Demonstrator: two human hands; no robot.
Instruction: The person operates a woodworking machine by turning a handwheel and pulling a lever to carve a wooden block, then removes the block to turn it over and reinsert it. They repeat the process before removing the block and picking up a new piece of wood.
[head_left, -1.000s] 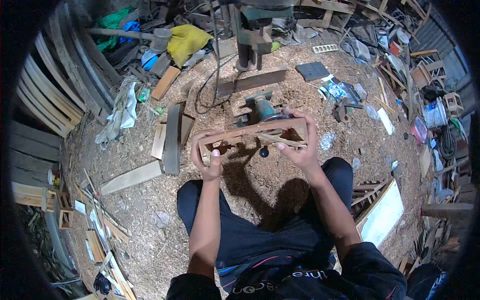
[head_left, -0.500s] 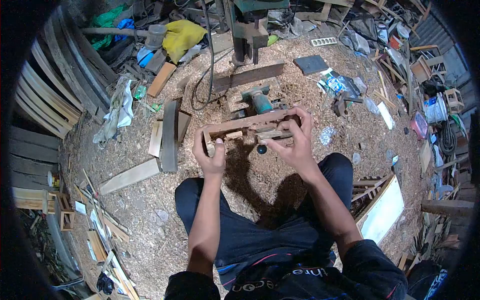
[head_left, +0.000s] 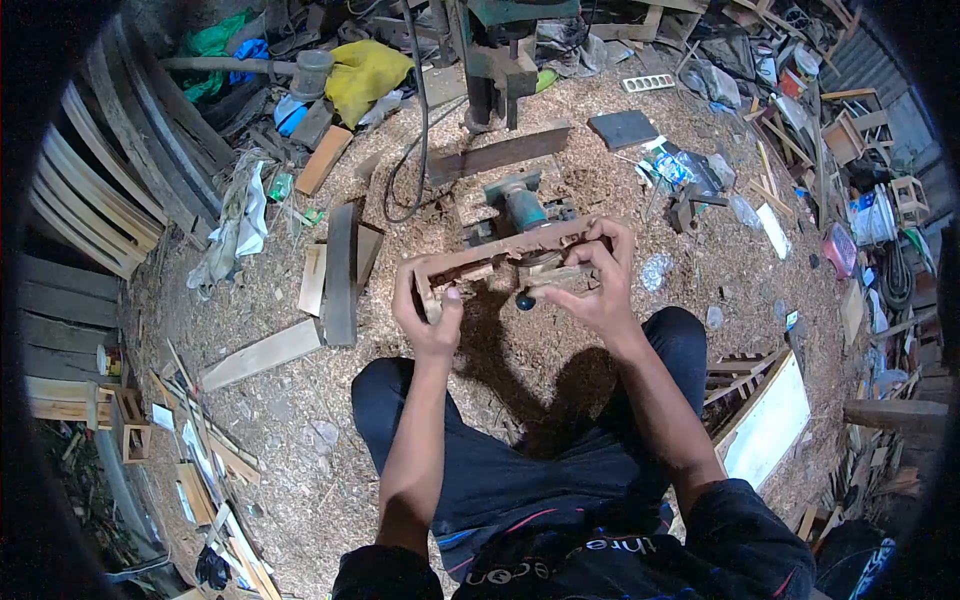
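Note:
Both hands grip a wooden frame piece [head_left: 500, 246], a long bar with shorter parts at its ends, held over the floor between my knees. My left hand [head_left: 430, 315] is closed around its left end, thumb on the near side. My right hand [head_left: 602, 285] is closed on its right end, with fingers bent over the bar and the thumb near a short wooden part. Right behind the bar sits a green machine [head_left: 522, 205], partly covered by the wood in this view. A round black knob [head_left: 525, 300] shows just below the bar.
Wood shavings cover the floor [head_left: 300, 400]. Boards [head_left: 341, 275] lie to the left, and a dark plank [head_left: 500, 155] lies behind the machine. A green machine stand [head_left: 495, 80] with a hanging cable [head_left: 422, 130] rises at the back. A white panel [head_left: 768, 420] leans at right.
The wooden frame piece has shifted slightly right and tilted, its left end a little lower. Both hands have moved with it, keeping their grip.

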